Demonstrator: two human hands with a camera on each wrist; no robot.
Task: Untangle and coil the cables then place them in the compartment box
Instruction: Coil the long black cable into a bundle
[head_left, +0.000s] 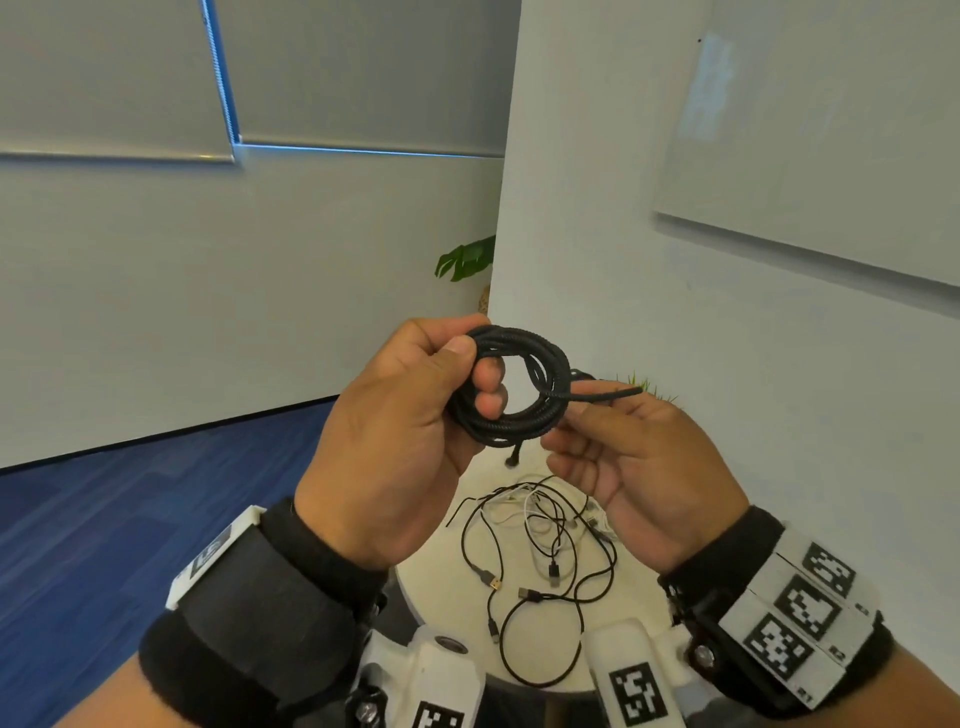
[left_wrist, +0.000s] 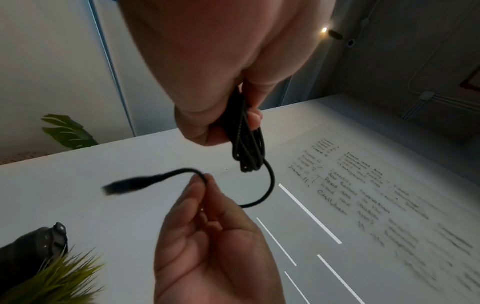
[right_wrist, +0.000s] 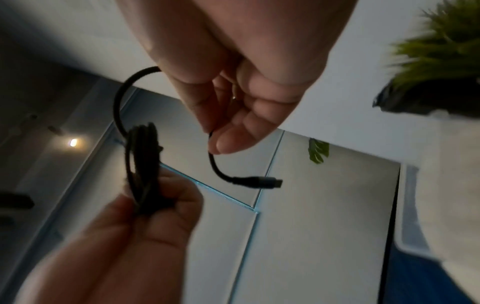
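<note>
The left hand (head_left: 395, 431) gripped a nearly finished coil of thick black braided cable (head_left: 511, 387), thumb on top and fingers curled through the loops, held up above the near part of the round white desk (head_left: 436, 587). The right hand (head_left: 639, 467), just right of the coil, pinched the cable's free tail (left_wrist: 270, 185) between thumb and fingertips, its plug end (right_wrist: 262, 182) sticking out loose past the fingers. A second short end hung below the coil.

The step in hand looked like the close of coiling this one cable: only a short tail was left to deal with. The next move would probably call for wrapping or tucking that tail around the bundle so the loops do not spring open, while the left hand's grip keeps them stacked.

On the desk below lay a tangle of thin black and white cables (head_left: 540, 551), not yet sorted, so most of the task seemed to remain. The compartment box was not in view, so where the coil should go could not be told.
</note>
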